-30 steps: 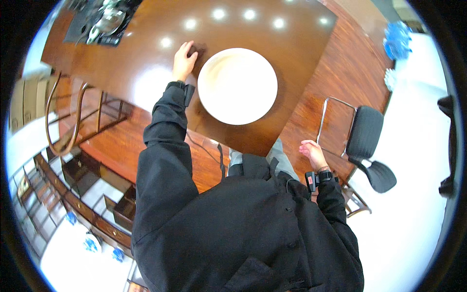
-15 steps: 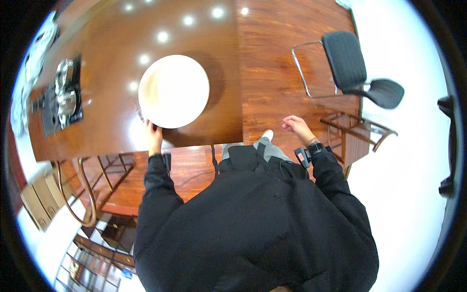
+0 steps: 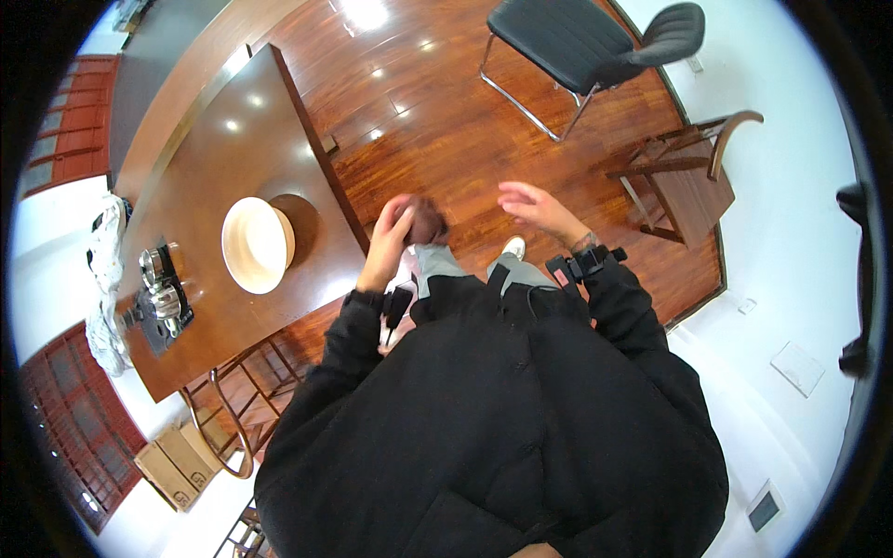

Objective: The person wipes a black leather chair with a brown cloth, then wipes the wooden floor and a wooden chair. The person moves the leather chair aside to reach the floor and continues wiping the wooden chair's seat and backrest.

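Left hand (image 3: 389,242): fingers closed around a dark brown object (image 3: 427,223), blurred; its kind cannot be told. Object sits off the counter (image 3: 200,186), just beyond its near right edge in view, in front of the left trouser leg (image 3: 437,261).

Right hand (image 3: 547,216): holds nothing, fingers loosely spread, above the floor (image 3: 446,139); well apart from the left hand. Dark bands at both wrists.

Bowl (image 3: 251,249): white, wide, upright on the counter, touched by neither hand. Metal pots (image 3: 166,299) on a dark tray to its left.

Surroundings: black chair (image 3: 563,42) and wooden chair (image 3: 688,186) at right, boxes (image 3: 177,465) at lower left.
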The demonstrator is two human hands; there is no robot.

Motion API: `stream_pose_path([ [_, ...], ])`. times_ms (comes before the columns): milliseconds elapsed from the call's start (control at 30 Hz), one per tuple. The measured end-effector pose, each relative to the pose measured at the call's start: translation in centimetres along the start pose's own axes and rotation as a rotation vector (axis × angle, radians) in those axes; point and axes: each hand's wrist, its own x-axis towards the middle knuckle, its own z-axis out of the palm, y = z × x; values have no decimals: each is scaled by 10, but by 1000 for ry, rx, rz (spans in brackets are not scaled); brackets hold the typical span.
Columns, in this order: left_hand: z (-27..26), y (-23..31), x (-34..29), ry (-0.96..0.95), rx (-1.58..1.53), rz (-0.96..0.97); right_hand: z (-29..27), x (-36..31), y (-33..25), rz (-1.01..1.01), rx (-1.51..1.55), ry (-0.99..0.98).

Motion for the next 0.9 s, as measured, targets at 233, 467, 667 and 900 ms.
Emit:
stream_pose_path([
  [233, 141, 57, 76, -361, -156, -144, -28, -14, -56, -317, 316, -19],
  [467, 158, 72, 150, -400, -42, -148, -86, 8, -74, -225, 209, 313],
  [667, 130, 89, 242, -438, 271, -127, -107, 51, -114, -86, 157, 399],
  [900, 110, 125, 321, -555, 228, -181, -121, 91, -168, 119, 4, 400],
])
